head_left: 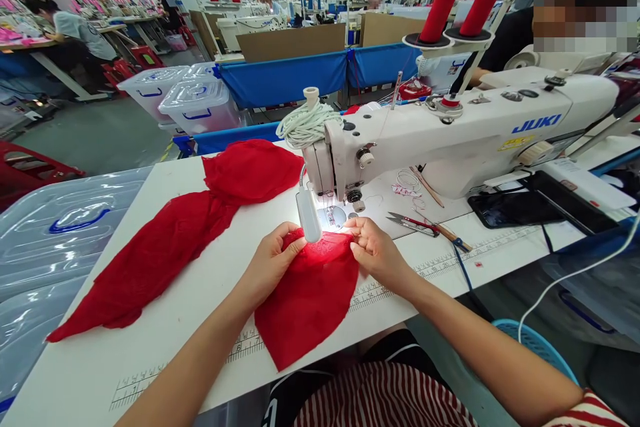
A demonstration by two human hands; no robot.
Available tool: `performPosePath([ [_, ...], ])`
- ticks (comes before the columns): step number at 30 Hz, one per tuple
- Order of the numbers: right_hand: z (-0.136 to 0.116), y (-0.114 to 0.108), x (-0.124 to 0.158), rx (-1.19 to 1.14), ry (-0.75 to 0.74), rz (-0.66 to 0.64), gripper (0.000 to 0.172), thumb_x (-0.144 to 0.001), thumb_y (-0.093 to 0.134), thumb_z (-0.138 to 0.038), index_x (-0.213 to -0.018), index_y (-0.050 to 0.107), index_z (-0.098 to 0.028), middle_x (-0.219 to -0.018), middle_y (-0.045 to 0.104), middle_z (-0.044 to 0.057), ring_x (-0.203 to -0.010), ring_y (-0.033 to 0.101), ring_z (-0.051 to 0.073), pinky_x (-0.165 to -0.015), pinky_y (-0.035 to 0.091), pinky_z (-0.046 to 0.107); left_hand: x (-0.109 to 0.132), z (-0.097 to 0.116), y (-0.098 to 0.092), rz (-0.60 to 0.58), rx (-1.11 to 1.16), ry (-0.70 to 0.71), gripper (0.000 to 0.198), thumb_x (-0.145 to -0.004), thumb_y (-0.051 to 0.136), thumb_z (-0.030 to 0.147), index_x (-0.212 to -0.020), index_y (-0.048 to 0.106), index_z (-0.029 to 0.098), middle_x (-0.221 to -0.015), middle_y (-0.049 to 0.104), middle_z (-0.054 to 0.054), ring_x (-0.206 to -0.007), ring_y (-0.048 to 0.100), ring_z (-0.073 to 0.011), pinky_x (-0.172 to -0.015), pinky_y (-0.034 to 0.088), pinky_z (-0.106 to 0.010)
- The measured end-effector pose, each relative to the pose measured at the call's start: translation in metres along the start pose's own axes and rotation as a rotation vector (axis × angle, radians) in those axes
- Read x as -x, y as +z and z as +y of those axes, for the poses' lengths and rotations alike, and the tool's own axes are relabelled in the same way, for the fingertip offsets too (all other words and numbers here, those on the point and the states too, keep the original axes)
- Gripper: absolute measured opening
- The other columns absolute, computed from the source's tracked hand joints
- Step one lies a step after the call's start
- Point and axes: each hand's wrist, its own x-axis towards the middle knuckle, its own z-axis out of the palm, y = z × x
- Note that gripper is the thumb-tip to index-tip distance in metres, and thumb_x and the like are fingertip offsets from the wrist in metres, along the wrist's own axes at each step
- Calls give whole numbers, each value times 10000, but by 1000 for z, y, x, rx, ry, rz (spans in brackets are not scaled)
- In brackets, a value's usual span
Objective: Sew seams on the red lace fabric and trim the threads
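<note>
Pinched between the fingers of both my hands is a piece of red fabric [310, 300], which hangs toward the table's front edge. My left hand [273, 257] grips its upper left corner, and my right hand [375, 247] its upper right corner. Just beyond the fabric's top edge is the needle area of a white sewing machine [465, 127]. A small lamp [309, 213] hangs in front of the needle and lights the cloth, hiding part of its edge. More red fabric [165, 253] lies bunched on the table to the left.
Scissors [415, 223], a wooden-handled tool [453, 237] and a dark phone [505, 209] lie right of my hands. Red thread cones [443, 7] stand behind the machine. Plastic bins [75, 220] are at the left. A person [505, 47] sits at the back right.
</note>
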Motion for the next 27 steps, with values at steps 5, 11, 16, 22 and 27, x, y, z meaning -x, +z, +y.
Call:
performPosePath([
  [5, -10, -2, 0, -422, 290, -349, 405, -719, 717, -373, -1063, 615, -185, -992, 684, 62, -890, 644, 189, -834, 483, 331, 2, -5, 8, -30, 133, -6, 212, -725, 667, 371, -804, 562, 203, -673, 558, 57, -593, 505, -108, -569, 407, -216],
  [11, -7, -8, -2, -621, 349, -183, 293, -651, 776, -260, -899, 683, -136, -834, 709, 49, -754, 648, 143, -745, 486, 266, 0, -4, -9, -301, 264, -242, 307, -660, 755, 416, -782, 628, 164, -698, 659, -11, -607, 598, -150, -581, 460, -257],
  [16, -8, -11, -3, -691, 369, -11, 241, -621, 751, -183, -843, 672, -130, -794, 709, 40, -698, 643, 138, -696, 499, 260, 2, 2, -26, -357, 345, -309, 195, -680, 775, 282, -793, 673, 161, -795, 703, -21, -698, 622, -115, -640, 456, -202],
  [22, 2, -18, -5, -581, 232, 158, 151, -640, 717, -215, -768, 650, -174, -760, 708, 15, -734, 664, 184, -711, 533, 324, 6, -3, -19, -232, 444, -265, 234, -736, 725, 362, -824, 634, 165, -752, 668, -9, -639, 577, -91, -574, 413, -187],
  [27, 10, -16, -8, -545, 200, 251, 159, -685, 689, -273, -807, 671, -173, -803, 721, 45, -835, 672, 235, -741, 548, 374, 7, 0, -11, -214, 471, -296, 273, -708, 734, 369, -723, 572, 150, -659, 593, 10, -551, 500, -77, -493, 351, -187],
])
